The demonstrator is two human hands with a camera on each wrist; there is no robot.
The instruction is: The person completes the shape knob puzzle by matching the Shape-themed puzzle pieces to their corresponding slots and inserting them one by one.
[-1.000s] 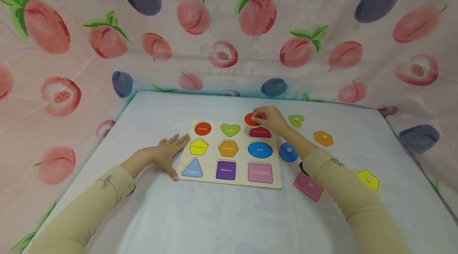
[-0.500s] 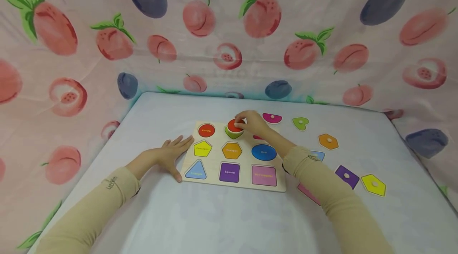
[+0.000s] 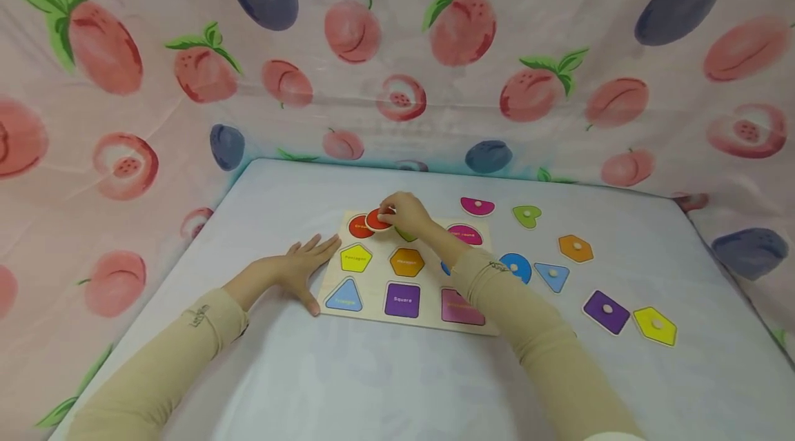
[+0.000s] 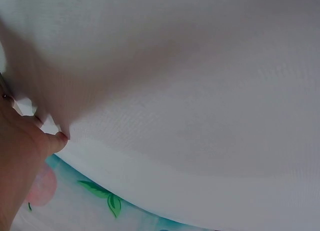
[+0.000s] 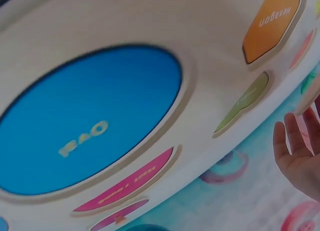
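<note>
My right hand (image 3: 406, 213) pinches the knob of a red round puzzle piece (image 3: 376, 220) above the top left of the wooden shape board (image 3: 379, 282). In the head view that piece overlaps the board's red "Circular" recess (image 3: 358, 227). My left hand (image 3: 306, 270) lies with fingers spread on the table, fingertips and thumb at the board's left edge. The right wrist view shows the blue "Oval" recess (image 5: 95, 116) large, with the right hand (image 5: 300, 151) at the right edge. Only part of the left hand (image 4: 25, 146) appears in the left wrist view.
Right of the board lie loose knobbed pieces: a magenta half-round (image 3: 477, 206), green heart (image 3: 527, 216), orange hexagon (image 3: 575, 248), blue oval (image 3: 517, 267), light blue triangle (image 3: 553, 276), purple square (image 3: 606, 312) and yellow pentagon (image 3: 655, 326). A fruit-print cloth (image 3: 435, 130) hangs behind the table.
My right hand has carried the red round piece leftward, from over the half-round recess past the heart to the circle recess. The left hand stays at the board's edge; the head view has shifted slightly.
</note>
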